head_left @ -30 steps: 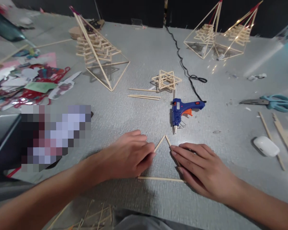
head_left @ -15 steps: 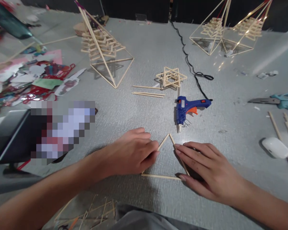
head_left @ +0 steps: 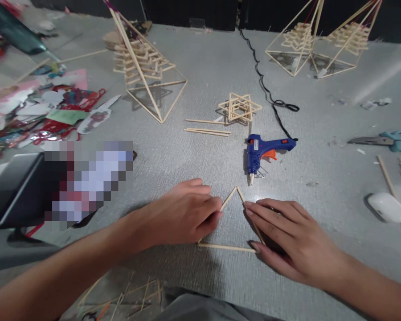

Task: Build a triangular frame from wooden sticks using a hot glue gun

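"Triangle of thin pale wooden sticks (head_left: 227, 247) lies flat on the near part of the grey, textured table (head_left: 173, 156). Anything different?"

"Far-right pyramid of pale wooden sticks (head_left: 350, 38): its tiny lights, glowing half a second ago, look dark now."

"And the grip?"

"Left hand (head_left: 192, 214) curls closed on the left stick (head_left: 229, 198); right hand (head_left: 287, 236) lies spread, fingertips (head_left: 249, 206) on the right stick (head_left: 241, 196), thumb apart at the base stick's end."

Bare left hand (head_left: 190, 211), bare right hand (head_left: 287, 236), bare forearms (head_left: 100, 252), grey clothing (head_left: 200, 309)
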`<state>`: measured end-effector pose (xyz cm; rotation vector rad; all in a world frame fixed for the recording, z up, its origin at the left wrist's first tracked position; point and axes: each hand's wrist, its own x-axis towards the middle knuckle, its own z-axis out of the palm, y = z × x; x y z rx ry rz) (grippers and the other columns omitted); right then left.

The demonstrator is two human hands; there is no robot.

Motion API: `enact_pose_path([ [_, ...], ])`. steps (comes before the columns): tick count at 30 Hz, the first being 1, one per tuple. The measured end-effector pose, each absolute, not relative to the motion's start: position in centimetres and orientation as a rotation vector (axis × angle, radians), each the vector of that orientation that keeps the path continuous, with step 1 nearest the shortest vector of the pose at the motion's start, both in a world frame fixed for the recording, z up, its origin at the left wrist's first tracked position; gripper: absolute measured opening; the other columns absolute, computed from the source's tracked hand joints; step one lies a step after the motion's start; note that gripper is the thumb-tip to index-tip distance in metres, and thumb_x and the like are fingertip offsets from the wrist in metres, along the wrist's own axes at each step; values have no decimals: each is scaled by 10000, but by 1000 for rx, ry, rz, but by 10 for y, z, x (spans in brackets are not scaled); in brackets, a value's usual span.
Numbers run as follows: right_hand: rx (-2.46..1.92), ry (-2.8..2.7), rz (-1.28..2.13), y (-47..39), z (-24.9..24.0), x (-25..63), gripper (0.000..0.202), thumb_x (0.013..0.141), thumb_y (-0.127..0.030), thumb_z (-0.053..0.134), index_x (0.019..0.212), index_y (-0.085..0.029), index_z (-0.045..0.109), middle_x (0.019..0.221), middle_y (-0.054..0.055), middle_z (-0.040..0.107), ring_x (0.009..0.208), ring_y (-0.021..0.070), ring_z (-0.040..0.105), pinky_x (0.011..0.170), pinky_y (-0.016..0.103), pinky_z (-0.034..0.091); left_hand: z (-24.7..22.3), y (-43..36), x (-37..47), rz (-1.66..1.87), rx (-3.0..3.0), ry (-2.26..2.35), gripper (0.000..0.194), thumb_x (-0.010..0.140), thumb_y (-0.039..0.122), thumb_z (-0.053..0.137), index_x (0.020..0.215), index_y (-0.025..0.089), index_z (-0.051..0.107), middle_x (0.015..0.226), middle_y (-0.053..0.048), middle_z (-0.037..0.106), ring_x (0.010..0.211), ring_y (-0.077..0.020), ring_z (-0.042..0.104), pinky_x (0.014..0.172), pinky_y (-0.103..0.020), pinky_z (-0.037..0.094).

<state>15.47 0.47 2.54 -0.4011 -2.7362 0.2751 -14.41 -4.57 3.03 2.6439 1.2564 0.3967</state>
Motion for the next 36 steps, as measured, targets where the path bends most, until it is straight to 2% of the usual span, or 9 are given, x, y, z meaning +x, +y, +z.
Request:
enact_pose_path([
  [9,-405,-2738,268,5,24,155,416,1114,-303,580,1457,-78,652,1497,98,725,1308,276,649,1034,415,508,32,-46,-144,406,2664,1262,346,1111,220,458,780,212,558,659,17,544,624,-183,449,716,-347,376],
  [36,-412,-2718,261,5,26,154,415,1103,-305,574,1439,-79,667,1474,116,739,1293,266,675,987,417,572,28,-46,-144,458,2608,1270,337,1106,215,447,791,211,565,672,11,568,634,-178,496,682,-343,385],
])
